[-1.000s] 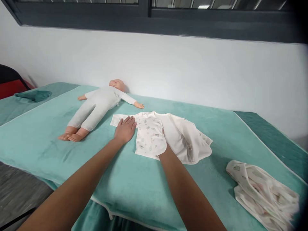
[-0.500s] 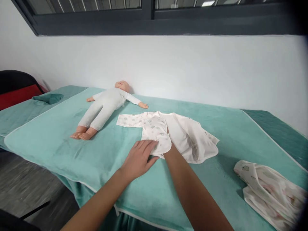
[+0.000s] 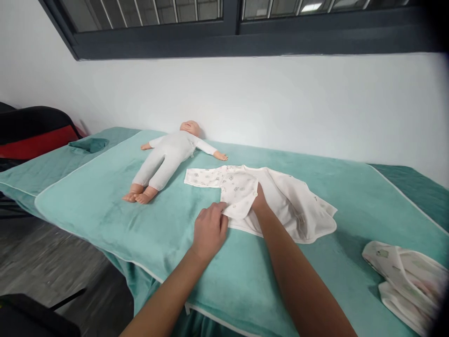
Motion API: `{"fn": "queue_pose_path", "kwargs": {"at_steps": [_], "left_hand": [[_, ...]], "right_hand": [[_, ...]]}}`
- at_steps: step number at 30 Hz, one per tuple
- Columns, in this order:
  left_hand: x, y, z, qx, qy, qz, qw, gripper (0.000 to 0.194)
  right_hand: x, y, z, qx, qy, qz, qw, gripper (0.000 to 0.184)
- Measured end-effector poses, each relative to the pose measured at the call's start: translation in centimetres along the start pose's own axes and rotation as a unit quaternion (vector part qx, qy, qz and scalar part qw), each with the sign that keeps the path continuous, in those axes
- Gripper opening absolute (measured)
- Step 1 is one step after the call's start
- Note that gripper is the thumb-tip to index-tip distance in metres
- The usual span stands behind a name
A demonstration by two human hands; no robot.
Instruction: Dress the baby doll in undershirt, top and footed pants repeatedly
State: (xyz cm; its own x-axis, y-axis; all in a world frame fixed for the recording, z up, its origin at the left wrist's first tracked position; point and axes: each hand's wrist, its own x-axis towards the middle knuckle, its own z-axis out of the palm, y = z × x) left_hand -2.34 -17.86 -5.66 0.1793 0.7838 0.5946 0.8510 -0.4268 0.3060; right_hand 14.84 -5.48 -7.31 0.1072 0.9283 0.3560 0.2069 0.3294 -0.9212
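Note:
A white baby shirt (image 3: 238, 189) with small printed figures lies spread on the green bed cover, one sleeve stretched out to the left. Its right half is turned open and shows the plain inside. My left hand (image 3: 210, 229) is closed at the lower left edge of the printed front panel, thumb and fingers on the hem. Under that front panel reaches my right hand (image 3: 258, 200), its back partly showing and its fingers hidden by the cloth. Beyond the shirt, to the left, a baby doll (image 3: 171, 152) in white lies on its back with arms spread.
A crumpled white printed cloth (image 3: 407, 276) lies at the right front. The green cover (image 3: 105, 201) spreads over the bed up to the white wall. At the far left stands a black and red chair (image 3: 38, 133). A dark-framed window is above.
My left hand has gone from lying on the front panel to gripping its lower left edge. More of my right hand shows beside the panel. The whole view has shifted, with things now farther right.

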Motion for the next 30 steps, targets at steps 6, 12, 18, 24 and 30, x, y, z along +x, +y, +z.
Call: {"fn": "queue_pose_path", "kwargs": {"at_steps": [6, 12, 18, 24, 30], "left_hand": [[-0.1, 0.0, 0.0, -0.040, 0.019, -0.055, 0.997, 0.020], [0.2, -1.8, -0.2, -0.261, 0.136, -0.307, 0.905, 0.019], [0.3, -2.9, 0.4, -0.291, 0.195, -0.373, 0.859, 0.018], [0.6, -2.9, 0.6, -0.288, 0.166, -0.359, 0.872, 0.019], [0.6, -3.0, 0.3, -0.262, 0.201, -0.385, 0.862, 0.032]], "right_hand": [[-0.2, -2.2, -0.4, 0.016, 0.040, 0.050, 0.998, 0.033], [0.2, -3.3, 1.4, -0.084, -0.103, -0.057, 0.990, 0.059], [0.0, -3.3, 2.9, -0.362, -0.186, -0.124, 0.905, 0.070], [1.5, -3.2, 3.9, -0.403, -0.154, -0.167, 0.887, 0.041], [3.3, -2.6, 5.0, -0.401, -0.127, -0.162, 0.893, 0.039]]}}
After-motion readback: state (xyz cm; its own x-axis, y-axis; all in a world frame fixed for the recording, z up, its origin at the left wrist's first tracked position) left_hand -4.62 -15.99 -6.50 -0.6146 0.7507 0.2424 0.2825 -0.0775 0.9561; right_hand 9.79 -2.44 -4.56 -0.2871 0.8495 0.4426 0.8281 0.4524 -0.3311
